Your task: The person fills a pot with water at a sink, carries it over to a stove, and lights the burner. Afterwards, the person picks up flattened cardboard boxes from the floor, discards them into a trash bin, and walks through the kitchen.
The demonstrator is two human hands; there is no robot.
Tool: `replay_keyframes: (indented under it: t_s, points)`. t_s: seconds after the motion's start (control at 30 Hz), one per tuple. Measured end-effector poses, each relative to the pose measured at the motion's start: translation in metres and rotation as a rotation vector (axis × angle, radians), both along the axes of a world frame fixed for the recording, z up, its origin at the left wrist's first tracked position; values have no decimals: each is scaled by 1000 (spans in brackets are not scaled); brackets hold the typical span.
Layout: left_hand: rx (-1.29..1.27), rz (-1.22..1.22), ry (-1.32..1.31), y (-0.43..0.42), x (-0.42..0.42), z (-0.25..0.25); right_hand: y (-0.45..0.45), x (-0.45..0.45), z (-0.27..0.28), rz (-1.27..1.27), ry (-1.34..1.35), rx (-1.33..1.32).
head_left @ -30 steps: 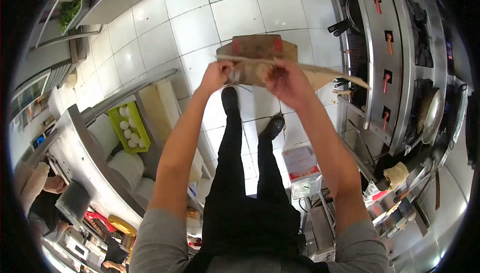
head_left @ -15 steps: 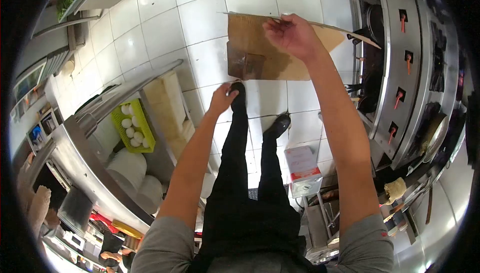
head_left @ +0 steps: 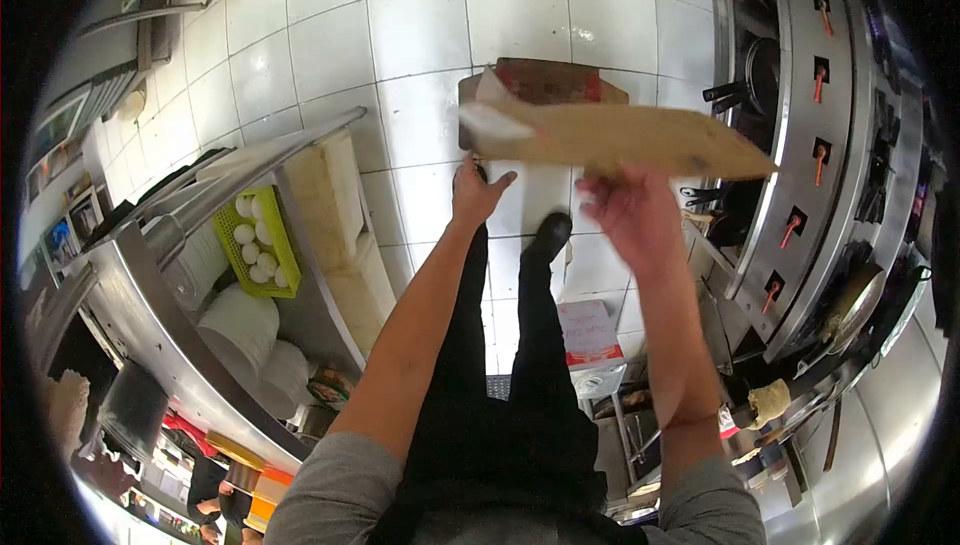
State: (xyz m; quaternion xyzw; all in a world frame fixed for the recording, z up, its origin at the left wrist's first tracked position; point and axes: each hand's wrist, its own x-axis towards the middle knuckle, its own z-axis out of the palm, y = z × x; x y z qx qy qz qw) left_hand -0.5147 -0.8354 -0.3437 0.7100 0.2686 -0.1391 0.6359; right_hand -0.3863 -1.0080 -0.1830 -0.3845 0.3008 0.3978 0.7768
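A cardboard sheet [head_left: 640, 138] is being handled above the floor [head_left: 420, 115], the blurred right hand [head_left: 640, 220] at its near edge, grip unclear; steadying it calls for the open, empty left hand [head_left: 478, 197] to close.

No readable text; only blurred, illegible red markings on the box [head_left: 586, 330] below.

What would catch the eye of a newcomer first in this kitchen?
Probably the large brown cardboard sheet in the middle, raised above the white floor tiles, with the blurred right hand at its near edge. Next, perhaps, the yellow-green basket of white eggs at the left, and the row of red knobs on the steel stove front at the right.
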Motion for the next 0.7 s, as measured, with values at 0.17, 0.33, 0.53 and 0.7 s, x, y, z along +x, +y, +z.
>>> replay_keyframes:
  t_s: [0.17, 0.33, 0.53, 0.7]
  points:
    - [-269, 59, -244, -22, 14, 73, -37, -94, 84, 70, -1, -19]
    - [-215, 66, -271, -51, 16, 61, -92, -149, 171, 71, 124, -132]
    - [-20, -32, -248, -55, 20, 68, -155, -183, 197, 216, 249, -12]
    - [225, -153, -191, -64, 38, 27, -171, -184, 217, 172, 203, 33]
